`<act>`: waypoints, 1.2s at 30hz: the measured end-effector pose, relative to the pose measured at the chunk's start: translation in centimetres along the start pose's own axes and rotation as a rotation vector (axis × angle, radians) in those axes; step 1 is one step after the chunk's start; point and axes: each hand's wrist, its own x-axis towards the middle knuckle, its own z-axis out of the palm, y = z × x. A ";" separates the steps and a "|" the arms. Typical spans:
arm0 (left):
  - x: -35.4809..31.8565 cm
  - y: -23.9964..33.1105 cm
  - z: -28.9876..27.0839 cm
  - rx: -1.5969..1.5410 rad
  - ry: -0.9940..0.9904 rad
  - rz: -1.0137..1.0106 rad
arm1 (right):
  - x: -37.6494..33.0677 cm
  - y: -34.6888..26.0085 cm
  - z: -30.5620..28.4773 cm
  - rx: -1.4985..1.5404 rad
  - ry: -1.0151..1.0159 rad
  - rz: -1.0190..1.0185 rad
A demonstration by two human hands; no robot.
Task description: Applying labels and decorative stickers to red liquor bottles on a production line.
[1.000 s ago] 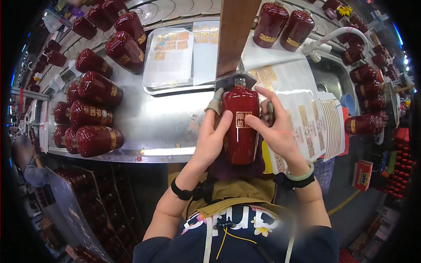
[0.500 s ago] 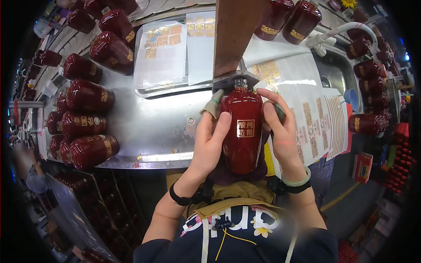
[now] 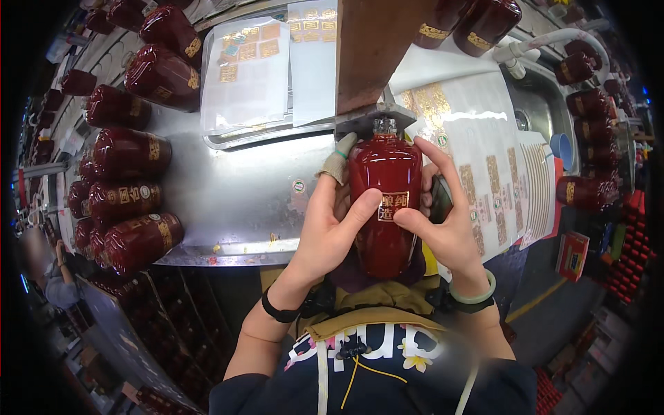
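Note:
Between my two hands stands a dark red glossy bottle [image 3: 384, 162], its clear glass neck pointing away from me. Square gold lettering [image 3: 402, 201] sits on the bottle's front. My left hand [image 3: 333, 225] grips the left side, with its thumb on the left edge of the lettering; a fabric finger cover is on one fingertip. My right hand [image 3: 451, 228] curls round the right side, thumb pressed at the lettering's lower right and index finger up by the shoulder. Against the right palm is a rounded dark green thing [image 3: 440, 196], partly hidden by fingers.
A brown post [image 3: 370, 55] rises just beyond the bottle. Left of it, a metal tray [image 3: 238, 140] carries sheets with gold stickers. Several red bottles [image 3: 131, 153] line the left of the steel table [image 3: 235, 187]. More sticker sheets [image 3: 484, 149] lie right, before a sink [image 3: 536, 97].
Both thumbs have moved inward onto the bottle's gold lettering, partly covering it. The fingers of my right hand have closed in along the bottle's side. The view has shifted slightly.

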 end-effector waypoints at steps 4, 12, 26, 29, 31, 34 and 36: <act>0.2 0.0 -0.5 -0.034 -0.052 0.013 | 0.1 0.1 -0.3 0.077 -0.021 0.050; 0.1 -0.3 -1.0 -0.093 -0.107 -0.029 | 0.1 0.2 -0.5 0.080 -0.059 0.038; -2.7 2.4 1.5 0.128 -0.006 -0.048 | -1.7 0.8 -1.8 0.163 0.115 -0.039; -1.2 1.6 2.0 0.089 0.092 -0.095 | -2.5 0.4 -1.8 0.141 0.131 -0.092; -0.5 0.9 2.3 0.213 0.144 -0.050 | -3.2 0.0 -1.6 0.143 0.141 -0.123; -0.2 0.7 2.3 0.260 0.153 -0.036 | -4.1 -0.4 -1.3 0.095 0.151 -0.151; -0.6 0.9 2.1 0.183 0.136 -0.026 | -4.6 -0.5 -1.3 0.127 0.151 -0.161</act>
